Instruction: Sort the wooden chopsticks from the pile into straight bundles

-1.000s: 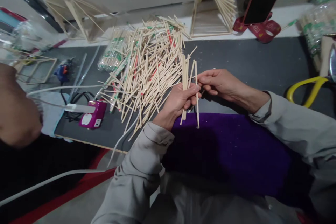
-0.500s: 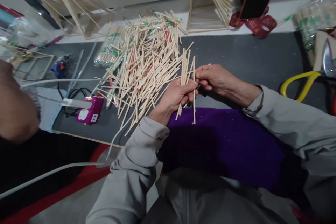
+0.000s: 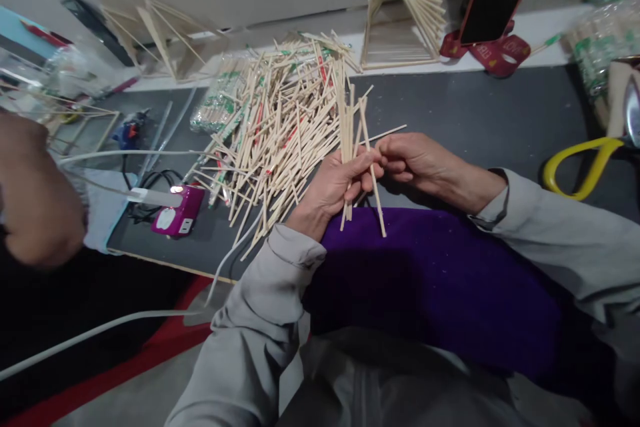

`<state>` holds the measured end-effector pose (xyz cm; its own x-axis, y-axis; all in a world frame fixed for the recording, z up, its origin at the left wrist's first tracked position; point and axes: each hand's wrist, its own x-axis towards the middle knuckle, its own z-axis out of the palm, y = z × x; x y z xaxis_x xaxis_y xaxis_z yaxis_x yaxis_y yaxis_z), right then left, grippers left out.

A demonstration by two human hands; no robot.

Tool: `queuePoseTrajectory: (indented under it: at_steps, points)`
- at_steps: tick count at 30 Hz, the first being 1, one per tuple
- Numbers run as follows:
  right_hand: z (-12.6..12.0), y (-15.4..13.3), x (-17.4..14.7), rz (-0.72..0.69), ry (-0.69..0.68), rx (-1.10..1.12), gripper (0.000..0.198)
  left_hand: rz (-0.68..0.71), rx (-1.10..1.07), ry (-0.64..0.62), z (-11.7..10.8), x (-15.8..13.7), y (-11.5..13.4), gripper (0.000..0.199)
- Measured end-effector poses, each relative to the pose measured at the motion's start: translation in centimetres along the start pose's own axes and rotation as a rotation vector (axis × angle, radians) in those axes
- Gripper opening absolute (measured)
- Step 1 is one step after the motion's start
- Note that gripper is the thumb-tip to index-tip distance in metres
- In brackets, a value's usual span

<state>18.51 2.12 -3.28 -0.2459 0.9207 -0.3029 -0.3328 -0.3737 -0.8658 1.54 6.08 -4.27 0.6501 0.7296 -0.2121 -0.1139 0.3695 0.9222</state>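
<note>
My left hand (image 3: 340, 183) is closed around a small bundle of thin wooden chopsticks (image 3: 346, 127), which points away from me. One chopstick (image 3: 374, 177) slants apart from the rest, pinched under my left thumb, its lower end over the purple cloth. My right hand (image 3: 411, 159) meets the left fingertips, its fingers curled together; whatever they grip is hidden. Another stick (image 3: 393, 132) sticks out just behind both hands. Beyond my left hand lies a loose pile of chopsticks (image 3: 287, 120), some with green or red wrapper parts among them.
Purple cloth (image 3: 430, 267) covers my lap. A magenta power adapter (image 3: 177, 211) with a white cable sits left, near a glue gun (image 3: 129, 132) and another person's arm (image 3: 40, 193). Stick frames (image 3: 410, 13) stand behind. Yellow-handled scissors (image 3: 580, 170) lie right, by wrapped chopsticks (image 3: 597, 57).
The separate chopstick in my left hand has tipped from nearly upright to slanted, its lower end moving right. My right fingers have shifted slightly. The whole view has moved a little.
</note>
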Motion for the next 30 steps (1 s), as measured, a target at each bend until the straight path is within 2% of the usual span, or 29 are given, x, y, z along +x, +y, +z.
queuePoseTrajectory:
  at_steps: [5, 9, 11, 19, 22, 27, 30]
  points:
    - [0.3, -0.2, -0.8, 0.025, 0.006, 0.088, 0.015, 0.05, -0.119, 0.257, -0.5, 0.5, 0.9, 0.015]
    - [0.7, -0.3, -1.4, 0.031, 0.089, -0.024, 0.015, 0.11, -0.18, 0.395, -1.3, 0.8, 1.5, 0.021]
    - [0.7, -0.2, -1.6, 0.008, 0.084, -0.051, 0.011, 0.142, -0.177, 0.433, -1.6, 0.8, 1.6, 0.022]
    - [0.8, 0.4, -1.2, 0.092, -0.009, -0.135, 0.009, 0.097, -0.08, 0.442, -1.5, 0.8, 1.6, 0.02]
    - [1.0, 0.3, -1.3, 0.083, -0.065, -0.191, 0.022, 0.104, -0.042, 0.432, -1.5, 0.9, 1.2, 0.021]
    - [0.9, 0.7, -1.3, 0.046, -0.007, -0.288, 0.01, 0.14, -0.006, 0.42, -1.1, 0.8, 1.0, 0.026]
    - [0.9, 0.8, -1.2, 0.033, -0.01, -0.375, 0.011, 0.148, 0.009, 0.412, -0.7, 0.7, 1.0, 0.025]
